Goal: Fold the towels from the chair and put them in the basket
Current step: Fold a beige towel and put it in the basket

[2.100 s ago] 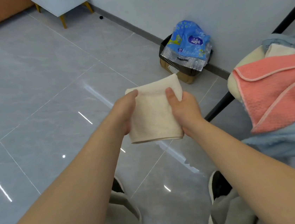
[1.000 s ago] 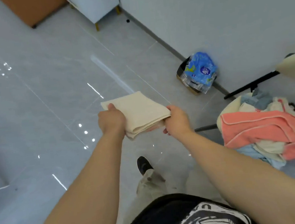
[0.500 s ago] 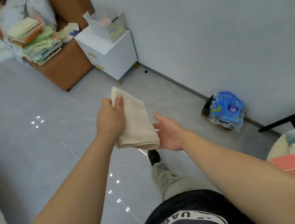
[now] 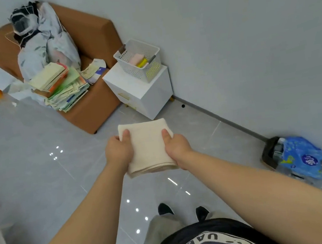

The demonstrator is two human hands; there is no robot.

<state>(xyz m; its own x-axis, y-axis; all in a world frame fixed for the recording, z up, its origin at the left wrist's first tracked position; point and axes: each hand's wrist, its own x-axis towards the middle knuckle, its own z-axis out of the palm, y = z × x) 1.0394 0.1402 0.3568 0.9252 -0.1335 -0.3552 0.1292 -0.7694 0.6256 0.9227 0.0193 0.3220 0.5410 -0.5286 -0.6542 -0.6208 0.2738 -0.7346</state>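
A folded cream towel (image 4: 147,146) is held flat in front of me, above the grey floor. My left hand (image 4: 118,151) grips its left edge with the thumb on top. My right hand (image 4: 176,147) grips its right edge the same way. Ahead, a white perforated basket (image 4: 144,52) stands on a small white cabinet (image 4: 142,89) by the wall. Folded pink and yellow towels (image 4: 139,60) lie inside it. The chair with the other towels is out of view.
A brown sofa (image 4: 94,107) left of the cabinet carries stacked books (image 4: 61,85) and a stuffed bag (image 4: 42,39). A blue plastic pack (image 4: 301,160) sits in a box by the wall at right. My feet (image 4: 183,212) stand on the glossy floor.
I have turned away from the chair toward the basket, which is now nearer. My right hand, open beneath the towel half a second ago, now grips its right edge.
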